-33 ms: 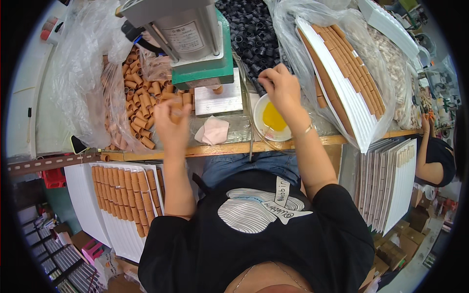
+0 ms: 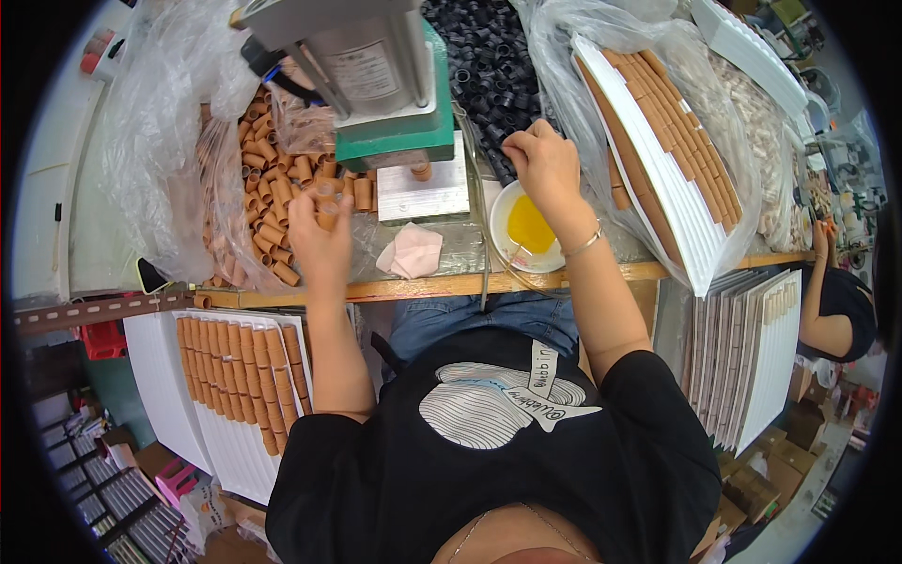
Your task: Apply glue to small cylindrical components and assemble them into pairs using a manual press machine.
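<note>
My left hand [image 2: 319, 240] is beside a heap of short brown tubes [image 2: 272, 202]. Its fingers are closed around one brown tube [image 2: 327, 220]. Over the edge of a pile of small black rings [image 2: 481, 66], my right hand [image 2: 548, 167] is raised with thumb and fingertips pinched; whatever is between them cannot be made out. Below that hand stands a white bowl [image 2: 501, 246] with yellow liquid [image 2: 531, 226]. Between my hands is a press with a green plate [image 2: 395, 146]; a brown piece [image 2: 422, 172] sits under it, above a pale metal block [image 2: 425, 202].
A folded pink cloth [image 2: 413, 251] lies near the wooden table edge [image 2: 423, 287]. White ribbed trays of brown tubes stand at the right [image 2: 648, 169] and lower left [image 2: 240, 442]. Clear plastic bags surround the heaps. Another person's arm [image 2: 827, 301] shows at far right.
My left hand has shifted slightly left and its fingers show more clearly around the tube. My right hand stays pinched near the black rings, almost unmoved.
</note>
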A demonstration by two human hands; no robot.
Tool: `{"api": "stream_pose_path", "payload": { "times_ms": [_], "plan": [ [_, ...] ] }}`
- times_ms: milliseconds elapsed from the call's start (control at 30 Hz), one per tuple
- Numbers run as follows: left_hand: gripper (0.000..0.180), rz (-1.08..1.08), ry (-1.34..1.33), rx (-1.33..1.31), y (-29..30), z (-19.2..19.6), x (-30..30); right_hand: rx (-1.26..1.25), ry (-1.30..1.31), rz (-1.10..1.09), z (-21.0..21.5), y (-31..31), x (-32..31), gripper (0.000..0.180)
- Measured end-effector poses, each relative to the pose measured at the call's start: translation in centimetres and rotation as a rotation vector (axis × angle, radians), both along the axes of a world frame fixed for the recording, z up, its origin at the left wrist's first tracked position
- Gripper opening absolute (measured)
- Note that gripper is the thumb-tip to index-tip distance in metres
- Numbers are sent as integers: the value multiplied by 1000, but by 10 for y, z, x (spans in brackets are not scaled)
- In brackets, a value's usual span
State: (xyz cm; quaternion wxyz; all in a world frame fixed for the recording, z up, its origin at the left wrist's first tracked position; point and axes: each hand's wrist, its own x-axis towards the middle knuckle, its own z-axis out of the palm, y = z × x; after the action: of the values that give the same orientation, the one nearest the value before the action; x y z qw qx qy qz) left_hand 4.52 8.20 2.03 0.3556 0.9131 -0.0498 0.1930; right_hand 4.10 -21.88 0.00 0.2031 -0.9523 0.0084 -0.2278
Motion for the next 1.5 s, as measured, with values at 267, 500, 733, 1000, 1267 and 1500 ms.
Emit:
{"api": "stream_pose_path", "payload": {
  "times_ms": [267, 500, 733, 1000, 1267, 1500],
  "plan": [
    [31, 24, 352, 364, 11, -26, 40, -159, 93, -94, -6, 10, 44, 12],
    [34, -24, 196, -110, 24, -25, 11, -132, -2, -73, 3, 8, 26, 11],
    [38, -514, 265, -654, -10, -4, -39, 579, 51, 37, 2, -19, -73, 9],
    [37, -770, 847, -1374, -96, -20, -50, -106, -32, 179, -3, -10, -99, 11],
    [38, -324, 1051, -1806, -126, -6, -49, 1039, -23, 119, 24, 4, -105, 9],
    [29, -380, 1028, -1876, -136, 2, -59, 201, -457, 132, 37, 32, -95, 17]
  ]
}}
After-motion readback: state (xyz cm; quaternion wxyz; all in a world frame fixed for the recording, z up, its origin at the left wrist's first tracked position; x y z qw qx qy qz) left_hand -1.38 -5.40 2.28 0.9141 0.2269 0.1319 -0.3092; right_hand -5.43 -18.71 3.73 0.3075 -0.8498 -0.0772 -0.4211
